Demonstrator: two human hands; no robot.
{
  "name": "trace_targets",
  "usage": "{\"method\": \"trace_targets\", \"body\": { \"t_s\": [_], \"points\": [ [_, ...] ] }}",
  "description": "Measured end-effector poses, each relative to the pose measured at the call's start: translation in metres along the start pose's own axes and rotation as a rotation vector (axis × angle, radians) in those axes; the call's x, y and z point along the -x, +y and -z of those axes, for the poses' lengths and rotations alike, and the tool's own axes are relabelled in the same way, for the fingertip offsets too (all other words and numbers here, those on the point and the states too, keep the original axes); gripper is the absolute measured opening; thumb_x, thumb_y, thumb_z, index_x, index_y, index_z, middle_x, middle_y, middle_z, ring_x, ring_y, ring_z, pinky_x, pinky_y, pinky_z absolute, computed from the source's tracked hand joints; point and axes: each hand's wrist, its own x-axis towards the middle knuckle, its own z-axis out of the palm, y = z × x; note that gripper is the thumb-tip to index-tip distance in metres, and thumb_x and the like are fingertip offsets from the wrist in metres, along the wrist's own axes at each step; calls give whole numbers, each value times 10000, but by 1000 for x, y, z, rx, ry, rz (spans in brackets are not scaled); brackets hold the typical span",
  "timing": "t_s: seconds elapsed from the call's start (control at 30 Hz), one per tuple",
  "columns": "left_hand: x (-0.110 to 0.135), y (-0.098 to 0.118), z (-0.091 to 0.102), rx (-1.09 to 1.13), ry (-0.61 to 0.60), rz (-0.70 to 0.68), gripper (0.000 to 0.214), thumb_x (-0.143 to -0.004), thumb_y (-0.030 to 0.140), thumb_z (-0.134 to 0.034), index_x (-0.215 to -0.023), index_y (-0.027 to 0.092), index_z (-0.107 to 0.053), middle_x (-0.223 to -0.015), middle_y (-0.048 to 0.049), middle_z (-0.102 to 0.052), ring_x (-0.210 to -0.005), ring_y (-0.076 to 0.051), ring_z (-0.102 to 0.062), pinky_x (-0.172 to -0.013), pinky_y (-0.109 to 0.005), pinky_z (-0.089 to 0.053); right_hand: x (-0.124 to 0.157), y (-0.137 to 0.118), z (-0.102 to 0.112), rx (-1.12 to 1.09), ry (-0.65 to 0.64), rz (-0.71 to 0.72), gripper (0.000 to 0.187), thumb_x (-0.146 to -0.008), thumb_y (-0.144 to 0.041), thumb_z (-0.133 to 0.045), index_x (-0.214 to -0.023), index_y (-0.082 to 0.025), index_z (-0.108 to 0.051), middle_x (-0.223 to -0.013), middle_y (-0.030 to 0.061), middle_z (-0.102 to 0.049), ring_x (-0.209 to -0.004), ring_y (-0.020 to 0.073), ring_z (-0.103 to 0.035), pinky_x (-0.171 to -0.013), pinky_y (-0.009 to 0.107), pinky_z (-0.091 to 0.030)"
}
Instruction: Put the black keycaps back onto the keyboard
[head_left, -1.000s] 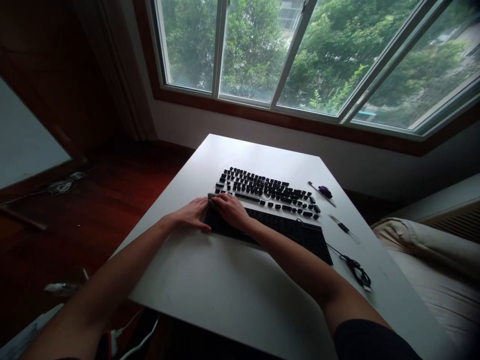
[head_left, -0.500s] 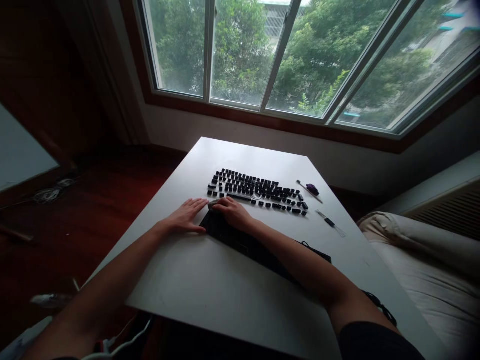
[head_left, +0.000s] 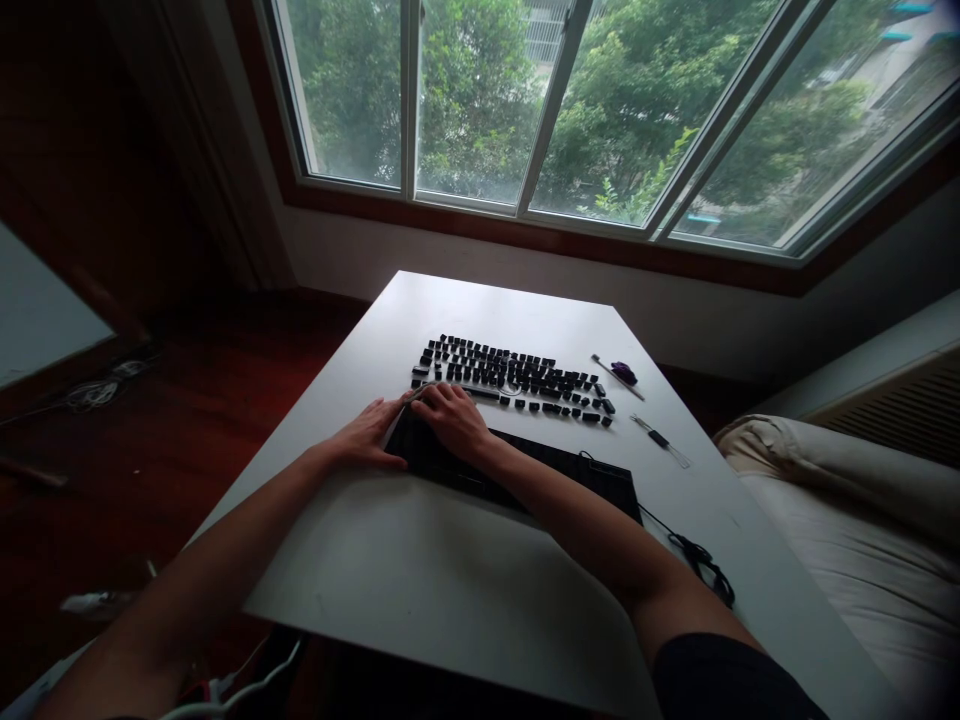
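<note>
A black keyboard base (head_left: 559,462), its keycaps off, lies across the white table. My left hand (head_left: 369,432) rests against its left end, fingers stretched forward and thumb apart at the near corner. My right hand (head_left: 456,418) is closed over the base's far left corner, pressing a greyish cloth (head_left: 417,393) that is mostly hidden under the fingers. Just beyond, the loose black keycaps (head_left: 551,380) are laid out in rows; my right hand is close to the nearest row.
To the right lie a toothbrush-like brush (head_left: 616,376), a purple bundle (head_left: 624,373) and a wire keycap puller (head_left: 660,440). A coiled black cable (head_left: 701,562) runs off the base's right end. The white table (head_left: 450,590) stands before a window, with a cream cushion (head_left: 817,500) at right.
The keyboard base has turned slightly, its right end swinging away from me, and more of it shows. Both hands have shifted a little left, the right one still with the cloth.
</note>
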Motion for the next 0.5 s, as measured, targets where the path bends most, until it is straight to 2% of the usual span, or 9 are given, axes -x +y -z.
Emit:
{"method": "trace_targets", "body": {
  "t_s": [0.17,0.3,0.5],
  "points": [
    [-2,-3,-2,-34,2,-29,1276,-737,700,-739,-1637,272,58,-1661,-160,-259,-1504,-393,-291,-1251,-594,-118,0,-15,12,47,-166,43,264,-1030,-236,-469,-1206,-193,-661,-1284,149,-577,-1134,279,-486,-933,417,-409],
    [-2,-2,-2,-54,6,-35,1257,-740,718,-725,-1640,274,33,-1635,-159,-313,-1491,-381,-314,-1255,-589,-104,-1,-21,20,58,-244,-86,279,-1032,-245,-445,-1164,-176,-681,-1210,150,-607,-1110,282,-510,-885,394,-427],
    [-2,6,1,-76,7,-10,1212,-736,745,-711,-1642,291,-47,-1617,-143,-346,-1480,-377,-324,-1258,-584,-95,17,5,50,51,-467,-148,289,-986,-216,-494,-1138,-224,-740,-1148,149,-636,-1087,273,-548,-834,349,-431]
  ]
}}
